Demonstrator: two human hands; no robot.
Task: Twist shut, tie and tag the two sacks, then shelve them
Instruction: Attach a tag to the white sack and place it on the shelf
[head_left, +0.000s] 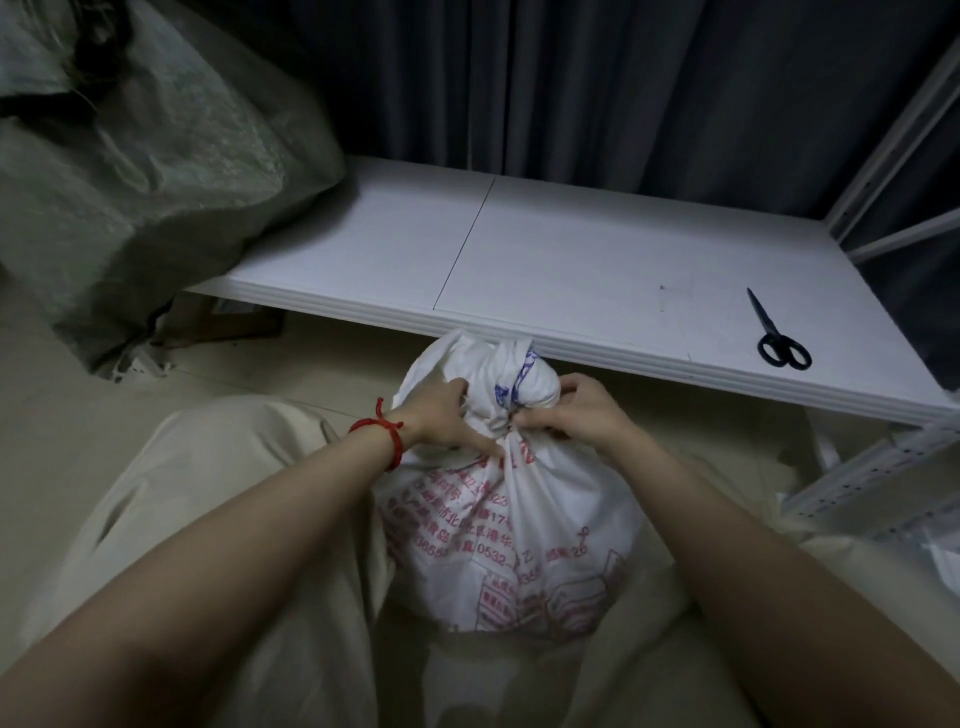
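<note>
A white sack (511, 545) printed with red text stands on the floor between my knees, its top gathered into a bunched neck (514, 387). My left hand (447, 421), with a red cord at the wrist, grips the left side of the neck. My right hand (576, 413) pinches the neck from the right, fingertips pressed on a dark tie at the constriction. The low white shelf (571, 260) lies just beyond the sack. No tag is visible.
Black scissors (779, 338) lie on the shelf's right end. A big grey-green woven sack (145, 171) leans at the left over the shelf's corner. A perforated white shelf post (872, 473) runs at the right. Dark curtains hang behind.
</note>
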